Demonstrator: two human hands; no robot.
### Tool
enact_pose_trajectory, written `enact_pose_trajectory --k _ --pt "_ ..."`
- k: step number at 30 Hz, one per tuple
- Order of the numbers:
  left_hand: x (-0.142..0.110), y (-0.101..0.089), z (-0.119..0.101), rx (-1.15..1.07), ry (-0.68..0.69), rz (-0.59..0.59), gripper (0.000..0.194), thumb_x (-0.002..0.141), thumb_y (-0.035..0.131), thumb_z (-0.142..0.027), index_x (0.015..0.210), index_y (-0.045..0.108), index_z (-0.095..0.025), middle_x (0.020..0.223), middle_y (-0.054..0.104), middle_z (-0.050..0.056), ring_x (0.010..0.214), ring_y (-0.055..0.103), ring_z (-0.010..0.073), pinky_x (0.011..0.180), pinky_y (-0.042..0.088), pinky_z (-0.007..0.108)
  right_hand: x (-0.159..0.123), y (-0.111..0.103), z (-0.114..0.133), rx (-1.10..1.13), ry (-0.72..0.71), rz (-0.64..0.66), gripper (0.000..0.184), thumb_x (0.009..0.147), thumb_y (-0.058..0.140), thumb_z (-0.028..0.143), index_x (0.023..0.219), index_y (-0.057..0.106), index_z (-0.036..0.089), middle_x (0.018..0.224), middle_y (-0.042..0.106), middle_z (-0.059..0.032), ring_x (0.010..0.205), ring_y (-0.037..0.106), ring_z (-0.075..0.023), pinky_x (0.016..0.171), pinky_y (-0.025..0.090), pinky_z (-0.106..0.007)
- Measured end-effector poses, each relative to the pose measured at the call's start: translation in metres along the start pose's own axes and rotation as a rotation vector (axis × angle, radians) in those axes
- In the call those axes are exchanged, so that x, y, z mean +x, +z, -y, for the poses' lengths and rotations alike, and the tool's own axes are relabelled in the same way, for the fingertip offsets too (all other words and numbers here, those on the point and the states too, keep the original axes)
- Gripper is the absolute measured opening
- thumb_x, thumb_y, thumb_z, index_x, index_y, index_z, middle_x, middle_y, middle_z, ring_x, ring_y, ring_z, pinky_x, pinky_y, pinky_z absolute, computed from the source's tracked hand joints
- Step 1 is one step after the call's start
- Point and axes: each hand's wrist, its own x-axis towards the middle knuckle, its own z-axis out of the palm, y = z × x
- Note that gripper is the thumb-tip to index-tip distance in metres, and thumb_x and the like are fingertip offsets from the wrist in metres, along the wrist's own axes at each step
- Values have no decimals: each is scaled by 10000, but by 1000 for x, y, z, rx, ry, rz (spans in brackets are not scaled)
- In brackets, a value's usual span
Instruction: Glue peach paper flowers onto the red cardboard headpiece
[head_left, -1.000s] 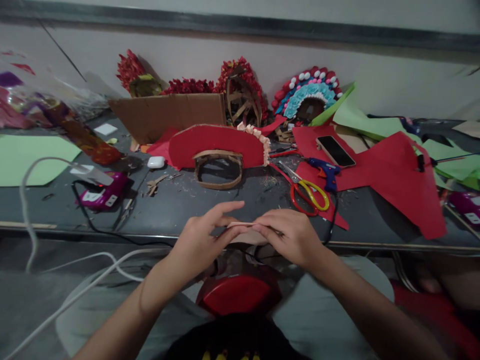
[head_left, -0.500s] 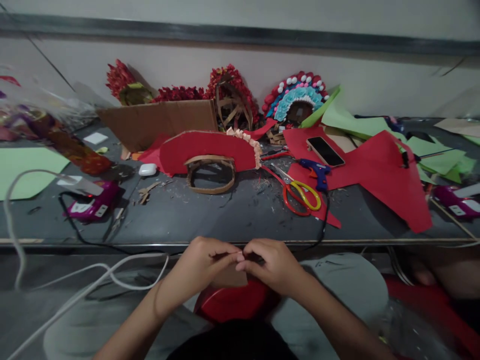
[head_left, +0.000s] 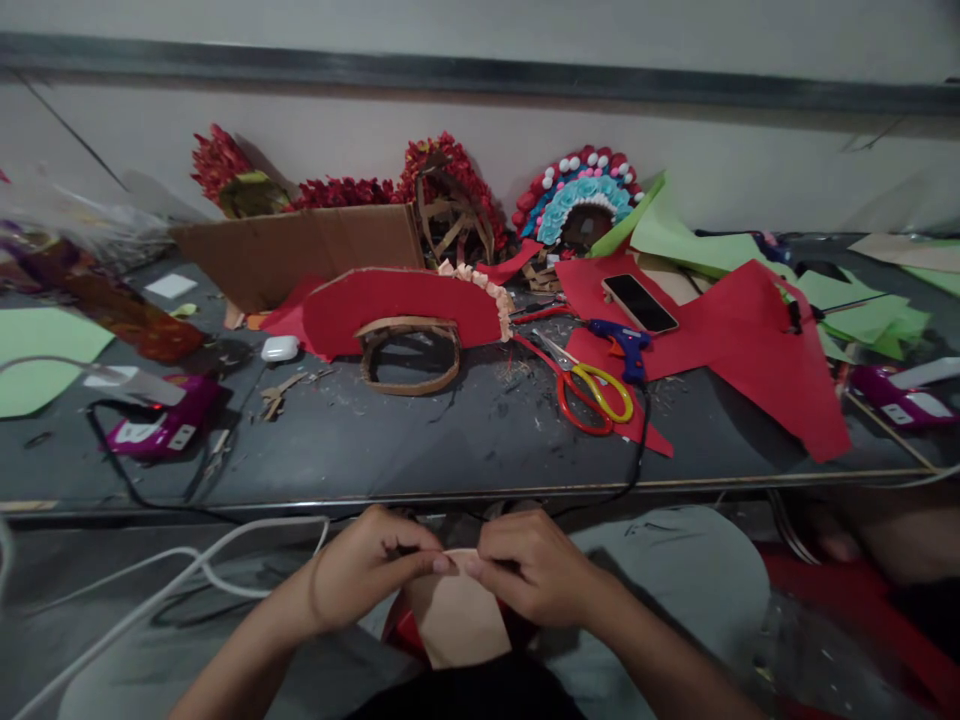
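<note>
- While your left hand (head_left: 375, 565) and right hand (head_left: 536, 570) pinch the peach paper (head_left: 459, 615) by its top edge, neither is nearer.
- Its length runs toward the frame's bottom centre.

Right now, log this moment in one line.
left hand: pinching beige sheet, upper edge | right hand: pinching same edge | scissors: on table
</note>
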Motion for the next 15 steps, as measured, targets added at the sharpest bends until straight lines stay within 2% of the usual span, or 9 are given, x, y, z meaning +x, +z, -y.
enact_pose_trajectory --k 4,7,9,10,11,12,13,15 --pt "0 -19 -5 -67 -76 -66 309 831 507 -360 702 705 -161 604 667 6 561 587 112 522 447 164 0 -17 -7 26 -8 -65 351 882 418 261 550 338 180 543 322 50 525 344 -73 542 265 -220" --pt "9 -34 -11 -179 -166 -247 279 799 552 -387 708 681 -157 692 704 31 666 635 150 626 495 204 5 -40 -12 31 74 -168 352 893 417 266 559 347 179 554 338 48 526 364 -67 528 270 -209" --pt "19 -40 -16 -272 -108 -396 249 774 593 -387 857 663 -163 879 712 61 820 642 180 729 499 239 13 -58 -12 23 111 -228 335 895 423 276 579 367 179 572 354 44 539 377 -69 531 283 -207" --pt "24 -41 -18 -335 -50 -433 310 747 632 -372 987 629 -175 1010 685 77 917 625 197 780 491 258 18 -67 -11 15 111 -238 327 894 429 283 588 376 179 579 359 43 546 378 -71 536 290 -207" --pt "30 -41 -22 -408 17 -419 453 701 685 -349 1111 571 -193 1116 644 88 990 601 212 808 484 274 23 -75 -10 5 100 -237 326 890 439 291 589 377 180 581 359 43 548 375 -72 537 293 -207" --pt "37 -40 -25 -474 48 -355 573 655 729 -321 1178 526 -205 1148 626 89 1007 593 221 807 486 284 29 -82 -8 1 92 -238 332 885 448 300 585 375 180 578 356 45 546 369 -71 533 295 -207" --pt "43 -39 -29 -530 62 -282 583 648 736 -308 1180 525 -198 1115 640 86 975 605 221 784 493 292 36 -88 -7 4 92 -251 343 879 458 313 575 370 181 568 347 49 538 362 -70 527 294 -206" --pt "56 -37 -37 -573 33 -219 340 713 678 -313 1009 624 -155 934 689 62 832 631 185 716 495 275 48 -94 -6 69 124 -310 337 862 484 344 581 392 181 563 362 52 534 373 -70 523 311 -203"
